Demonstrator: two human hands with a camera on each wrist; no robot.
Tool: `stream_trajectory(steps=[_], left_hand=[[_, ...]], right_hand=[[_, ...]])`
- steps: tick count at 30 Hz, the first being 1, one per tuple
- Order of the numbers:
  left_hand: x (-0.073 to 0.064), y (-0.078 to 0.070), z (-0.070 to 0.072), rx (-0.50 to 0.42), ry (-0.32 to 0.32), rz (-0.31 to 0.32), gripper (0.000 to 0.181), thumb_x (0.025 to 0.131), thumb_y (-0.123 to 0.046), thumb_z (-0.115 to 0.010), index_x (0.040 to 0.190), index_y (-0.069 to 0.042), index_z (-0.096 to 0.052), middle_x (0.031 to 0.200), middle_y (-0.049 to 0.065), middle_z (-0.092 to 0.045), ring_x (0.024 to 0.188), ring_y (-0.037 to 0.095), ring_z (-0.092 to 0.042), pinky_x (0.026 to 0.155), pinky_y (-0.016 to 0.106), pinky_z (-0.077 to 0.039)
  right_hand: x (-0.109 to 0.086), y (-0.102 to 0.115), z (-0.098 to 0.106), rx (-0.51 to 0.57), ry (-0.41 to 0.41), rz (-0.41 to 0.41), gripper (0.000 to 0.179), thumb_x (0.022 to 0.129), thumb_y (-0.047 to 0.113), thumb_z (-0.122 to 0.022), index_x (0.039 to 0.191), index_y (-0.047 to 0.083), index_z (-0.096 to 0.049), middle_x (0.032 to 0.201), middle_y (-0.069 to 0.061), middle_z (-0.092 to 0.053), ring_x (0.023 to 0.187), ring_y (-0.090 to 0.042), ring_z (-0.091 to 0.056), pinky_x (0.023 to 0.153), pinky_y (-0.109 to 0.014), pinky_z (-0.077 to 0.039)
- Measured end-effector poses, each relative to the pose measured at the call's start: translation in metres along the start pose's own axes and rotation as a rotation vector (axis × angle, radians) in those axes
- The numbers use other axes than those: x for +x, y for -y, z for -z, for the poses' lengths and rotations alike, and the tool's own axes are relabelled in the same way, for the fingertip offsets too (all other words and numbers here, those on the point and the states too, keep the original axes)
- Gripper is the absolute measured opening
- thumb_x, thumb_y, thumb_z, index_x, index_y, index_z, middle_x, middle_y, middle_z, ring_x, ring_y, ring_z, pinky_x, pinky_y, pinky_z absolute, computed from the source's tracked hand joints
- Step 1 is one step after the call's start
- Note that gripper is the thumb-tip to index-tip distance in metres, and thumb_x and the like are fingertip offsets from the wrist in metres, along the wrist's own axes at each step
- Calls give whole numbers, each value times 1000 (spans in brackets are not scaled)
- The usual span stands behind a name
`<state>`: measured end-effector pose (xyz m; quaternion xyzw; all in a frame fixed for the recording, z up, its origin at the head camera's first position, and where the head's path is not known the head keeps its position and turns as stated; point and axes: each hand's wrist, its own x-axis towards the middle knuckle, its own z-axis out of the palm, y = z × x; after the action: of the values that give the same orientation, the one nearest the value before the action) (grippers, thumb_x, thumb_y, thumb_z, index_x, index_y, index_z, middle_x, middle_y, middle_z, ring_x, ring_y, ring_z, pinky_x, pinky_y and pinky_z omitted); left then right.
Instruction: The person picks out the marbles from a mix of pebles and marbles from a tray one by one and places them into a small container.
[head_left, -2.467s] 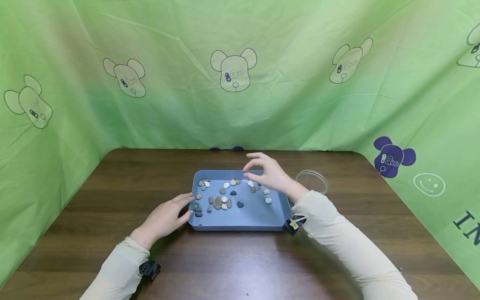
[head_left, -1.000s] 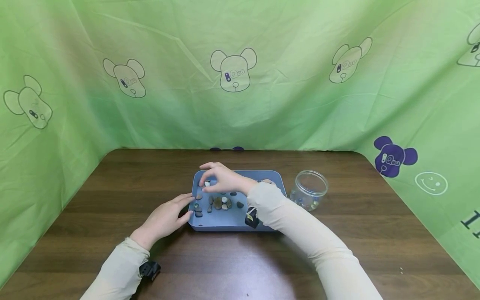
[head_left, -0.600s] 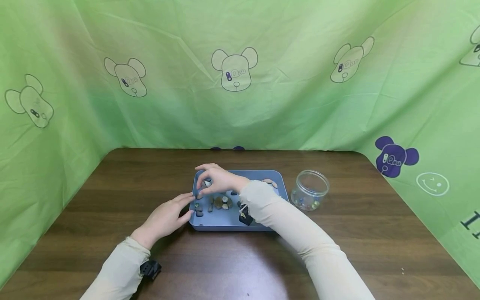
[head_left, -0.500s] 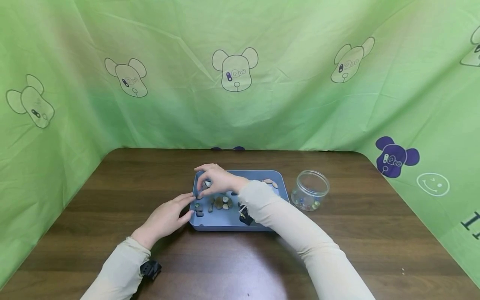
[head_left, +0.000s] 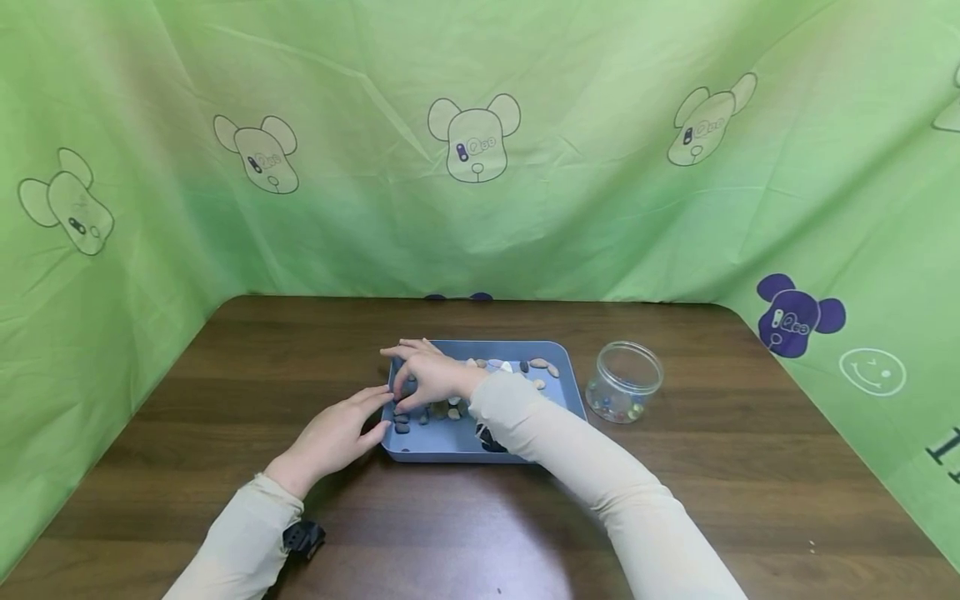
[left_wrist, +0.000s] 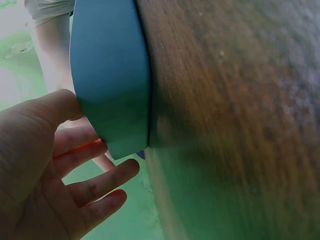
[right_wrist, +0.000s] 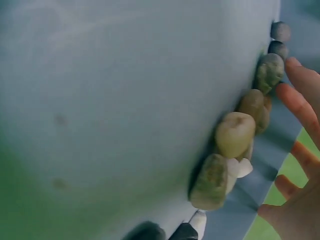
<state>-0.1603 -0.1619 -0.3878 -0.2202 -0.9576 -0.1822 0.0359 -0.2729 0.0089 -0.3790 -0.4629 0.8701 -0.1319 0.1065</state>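
Observation:
A shallow blue tray (head_left: 480, 457) holds several pebbles, grey, brown and white. My left hand (head_left: 337, 429) rests at the tray's left end, fingertips at its rim and thumb by the near corner. In the left wrist view the left hand (left_wrist: 55, 160) has its fingers spread beside the tray wall (left_wrist: 112, 80). My right hand (head_left: 431, 375) is low over the tray's left part, thumb and index finger bent towards each other. In the right wrist view those fingertips are right by a greenish pebble (right_wrist: 270, 72), with nothing showing between them. The right hand hides some pebbles.
A clear jar (head_left: 625, 383) without a lid stands right of the tray, several small coloured marbles (head_left: 633, 411) at its bottom. The wooden table (head_left: 420, 533) reaches back to a green cloth (head_left: 472, 225) printed with bear heads.
My right hand has crossed from the tray's right part to its left end, then come nearer the front pebbles. The jar has come into fuller view. My left hand stays at the rim.

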Motion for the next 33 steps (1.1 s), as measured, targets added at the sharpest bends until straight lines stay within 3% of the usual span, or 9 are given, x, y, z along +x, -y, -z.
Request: stream_trajectory(steps=[20, 33], left_hand=[[1, -2, -1, -13, 17, 30, 47, 91, -22, -58, 132, -1, -51, 138, 17, -50, 122, 31, -54, 96, 47, -47], [1, 1, -3, 7, -4, 13, 46, 90, -22, -58, 130, 0, -53, 137, 16, -52, 121, 31, -55, 96, 46, -47]], right_hand=[[-1, -6, -3, -14, 7, 10, 8, 82, 28, -71, 84, 21, -75, 154, -6, -28, 145, -38, -12, 117, -55, -10], [-11, -7, 20, 62, -76, 19, 9, 83, 29, -70, 86, 21, -74, 153, -8, -30, 145, -36, -12, 117, -53, -14]])
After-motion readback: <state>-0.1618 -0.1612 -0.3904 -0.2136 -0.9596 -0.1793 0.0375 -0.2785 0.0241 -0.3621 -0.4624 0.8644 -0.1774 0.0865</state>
